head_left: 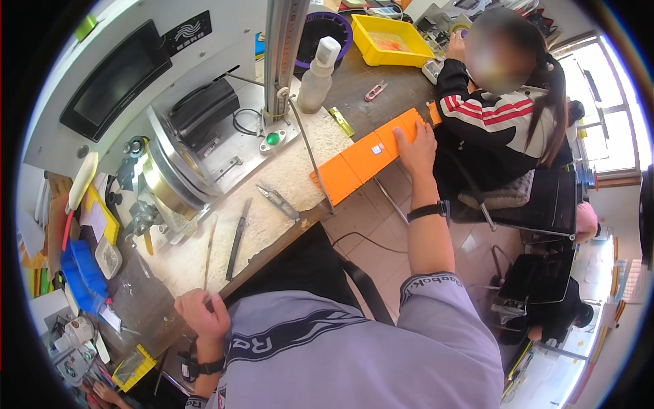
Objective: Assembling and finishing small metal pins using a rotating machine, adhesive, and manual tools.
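A long orange plastic box [344, 170] with seams across it and a small white label lies slantwise over the table's right edge. My right hand [417, 148] grips it near its far end, the thumb on the top face and the other fingers along the side. At the table's front edge my left hand [204, 313] is curled closed, and nothing shows in it. Close to that hand lie a thin stick [210, 252] and a dark pen-like tool [238, 238]. Metal nippers [278, 202] rest between them and the orange box.
A machine with a round metal wheel [170, 177] and a dark screen [116, 80] stands at the left. Behind the box are a spray bottle [317, 78], thread snips [376, 91] and a yellow bin [392, 41]. A seated person [490, 129] works at the right.
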`<state>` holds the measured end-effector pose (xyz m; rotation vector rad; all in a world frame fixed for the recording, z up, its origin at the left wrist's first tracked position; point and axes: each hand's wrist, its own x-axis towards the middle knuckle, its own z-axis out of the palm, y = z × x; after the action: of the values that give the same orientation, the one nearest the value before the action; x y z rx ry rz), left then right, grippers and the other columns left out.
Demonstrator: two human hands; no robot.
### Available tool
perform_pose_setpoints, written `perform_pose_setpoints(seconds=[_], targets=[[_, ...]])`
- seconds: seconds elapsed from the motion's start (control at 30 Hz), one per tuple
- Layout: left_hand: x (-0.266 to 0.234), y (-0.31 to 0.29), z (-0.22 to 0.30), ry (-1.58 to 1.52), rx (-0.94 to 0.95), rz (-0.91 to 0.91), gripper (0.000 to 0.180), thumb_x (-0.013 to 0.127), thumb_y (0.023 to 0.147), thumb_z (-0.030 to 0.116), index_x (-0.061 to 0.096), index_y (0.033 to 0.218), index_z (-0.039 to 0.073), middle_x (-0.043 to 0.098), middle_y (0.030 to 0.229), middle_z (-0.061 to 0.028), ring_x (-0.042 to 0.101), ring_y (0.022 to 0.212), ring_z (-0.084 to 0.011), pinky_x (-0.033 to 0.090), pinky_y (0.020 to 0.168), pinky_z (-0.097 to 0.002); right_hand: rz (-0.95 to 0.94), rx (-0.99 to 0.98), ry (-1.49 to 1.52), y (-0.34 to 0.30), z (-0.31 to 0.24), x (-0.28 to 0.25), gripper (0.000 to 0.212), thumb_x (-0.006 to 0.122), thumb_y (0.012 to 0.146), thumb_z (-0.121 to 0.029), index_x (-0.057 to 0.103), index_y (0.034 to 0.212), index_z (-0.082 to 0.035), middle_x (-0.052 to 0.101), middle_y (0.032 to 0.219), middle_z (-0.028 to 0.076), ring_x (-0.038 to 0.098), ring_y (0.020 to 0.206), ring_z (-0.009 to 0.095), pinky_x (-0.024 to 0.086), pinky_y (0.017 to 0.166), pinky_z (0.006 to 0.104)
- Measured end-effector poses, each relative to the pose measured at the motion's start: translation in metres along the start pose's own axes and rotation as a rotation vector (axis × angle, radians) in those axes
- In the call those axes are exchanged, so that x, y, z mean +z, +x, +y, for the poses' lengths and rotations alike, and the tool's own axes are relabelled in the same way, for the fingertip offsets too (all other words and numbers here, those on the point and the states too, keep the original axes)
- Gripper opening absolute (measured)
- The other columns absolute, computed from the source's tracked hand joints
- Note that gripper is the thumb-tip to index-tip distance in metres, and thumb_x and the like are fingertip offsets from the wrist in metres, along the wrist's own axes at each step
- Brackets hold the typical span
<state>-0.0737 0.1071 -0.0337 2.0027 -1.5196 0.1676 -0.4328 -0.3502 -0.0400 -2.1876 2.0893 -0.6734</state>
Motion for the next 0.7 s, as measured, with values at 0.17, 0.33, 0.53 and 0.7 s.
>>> perform_pose_setpoints(seconds=[0.17,0.33,0.53,0.7], targets=[[0.0,0.002,-0.006,-0.047,0.023,0.014,0.018,0.066,0.083,0.012,0.057,0.097,0.005,0.06,0.09,-0.0121,0.056,0.084,-0.0315,0.038,0.088,-0.0451,0.126,-0.027,-0.005,0.003,-0.001,-0.008,0.078,0.067,0.09,-0.052,0.05,0.142,0.003,0.042,0.151,0.028,0.042,0.137,0.044,0.034,0.115,0.0482],[-0.013,-0.004,0.0,-0.069,-0.006,0.083,0.015,0.065,0.082,0.008,0.057,0.093,0.004,0.059,0.088,-0.0131,0.056,0.082,-0.032,0.038,0.084,-0.0456,0.367,-0.119,0.507,-0.014,-0.055,-0.04,0.051,0.069,0.096,-0.027,0.054,0.131,0.006,0.058,0.122,0.02,0.056,0.113,0.03,0.043,0.102,0.0398],[-0.013,0.001,0.002,-0.311,-0.05,0.22,0.009,0.066,0.08,0.008,0.059,0.085,0.009,0.06,0.082,-0.007,0.057,0.075,-0.0267,0.039,0.08,-0.0432,0.346,-0.429,0.824,-0.13,-0.155,-0.088,0.023,0.054,0.103,-0.011,0.061,0.118,0.006,0.063,0.11,0.012,0.061,0.098,0.019,0.048,0.092,0.0323],[-0.057,-0.011,-0.016,-0.304,-0.143,0.245,0.008,0.065,0.082,0.005,0.059,0.085,0.008,0.059,0.08,-0.0068,0.056,0.073,-0.026,0.038,0.08,-0.0409,0.058,-0.786,0.894,-0.218,-0.24,-0.09,0.021,0.056,0.095,-0.005,0.062,0.11,0.007,0.063,0.1,0.017,0.06,0.094,0.027,0.048,0.087,0.0374]])
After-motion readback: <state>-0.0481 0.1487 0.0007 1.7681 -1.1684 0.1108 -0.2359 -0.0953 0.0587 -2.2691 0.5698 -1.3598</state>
